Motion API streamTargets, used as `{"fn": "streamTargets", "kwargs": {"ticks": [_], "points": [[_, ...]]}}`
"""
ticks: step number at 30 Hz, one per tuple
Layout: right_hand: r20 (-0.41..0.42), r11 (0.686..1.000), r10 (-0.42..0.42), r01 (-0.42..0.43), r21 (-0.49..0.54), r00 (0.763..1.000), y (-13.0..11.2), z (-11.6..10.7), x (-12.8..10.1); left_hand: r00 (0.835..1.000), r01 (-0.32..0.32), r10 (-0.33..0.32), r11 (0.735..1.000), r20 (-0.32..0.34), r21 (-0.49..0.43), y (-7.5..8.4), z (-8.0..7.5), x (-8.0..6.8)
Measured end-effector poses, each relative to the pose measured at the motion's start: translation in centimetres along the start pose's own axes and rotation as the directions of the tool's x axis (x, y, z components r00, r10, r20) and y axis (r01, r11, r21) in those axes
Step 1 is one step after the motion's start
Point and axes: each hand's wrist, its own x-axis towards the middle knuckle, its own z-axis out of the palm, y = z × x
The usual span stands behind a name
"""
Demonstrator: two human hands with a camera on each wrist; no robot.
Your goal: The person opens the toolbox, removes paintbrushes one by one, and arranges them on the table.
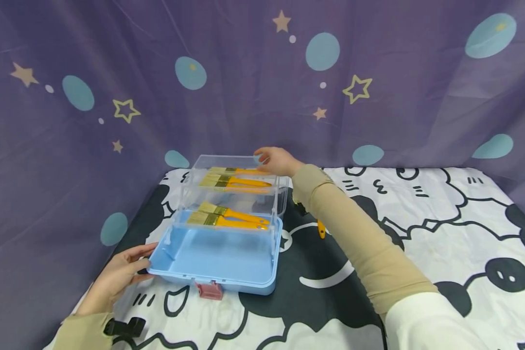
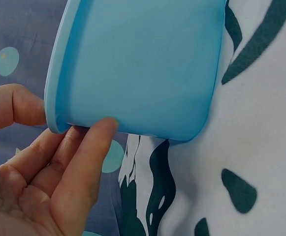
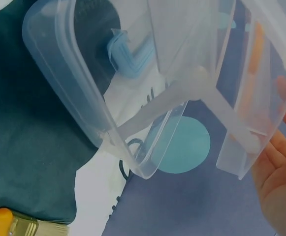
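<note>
A light-blue plastic toolbox (image 1: 218,253) stands open with a pink latch (image 1: 210,290) at its front. Clear fold-out trays rise above its bottom compartment. Yellow-handled paintbrushes lie in the upper tray (image 1: 205,163), and more brushes (image 1: 232,218) are in the lower one. My left hand (image 1: 118,274) grips the box's front left corner; in the left wrist view its fingers (image 2: 86,172) reach under the rim of the blue wall (image 2: 143,69). At the upper tray's right end, my right hand (image 1: 280,161) holds the edge. Through the clear plastic in the right wrist view, some fingertips (image 3: 284,86) look blurred.
Right of the box a loose paintbrush (image 1: 321,228) lies on the patterned cloth (image 1: 332,301), partly behind my right forearm. The clear lid (image 3: 59,78) hangs open behind the box, a pleated light-blue item (image 3: 128,51) showing through it. A purple curtain (image 1: 253,112) stands behind.
</note>
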Motion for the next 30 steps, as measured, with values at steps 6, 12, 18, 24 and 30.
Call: {"fn": "streamTargets", "kwargs": {"ticks": [6, 12, 18, 24, 30], "points": [[-0.003, 0.997, -0.012, 0.012, -0.078, 1.000, 0.01, 0.18, 0.32, 1.000, -0.005, 0.005, 1.000, 0.006, -0.010, -0.21, -0.09, -0.10], [-0.002, 0.994, -0.050, 0.050, -0.101, 0.999, 0.04, 0.27, 0.17, 1.000, -0.013, 0.013, 1.000, 0.000, -0.011, -0.22, -0.15, -0.10], [0.001, 0.990, -0.050, 0.050, -0.135, 0.999, 0.11, 0.41, 0.29, 1.000, -0.009, 0.009, 1.000, 0.000, -0.017, -0.23, -0.03, -0.20], [0.005, 0.980, -0.072, 0.071, -0.187, 0.997, 0.41, 0.71, 0.52, 1.000, -0.010, 0.010, 1.000, -0.002, -0.020, -0.28, 0.07, -0.32], [0.006, 0.975, -0.104, 0.103, -0.199, 0.995, 0.51, 0.64, 0.69, 1.000, -0.022, 0.022, 1.000, -0.011, -0.020, -0.10, 0.05, -0.39]]}}
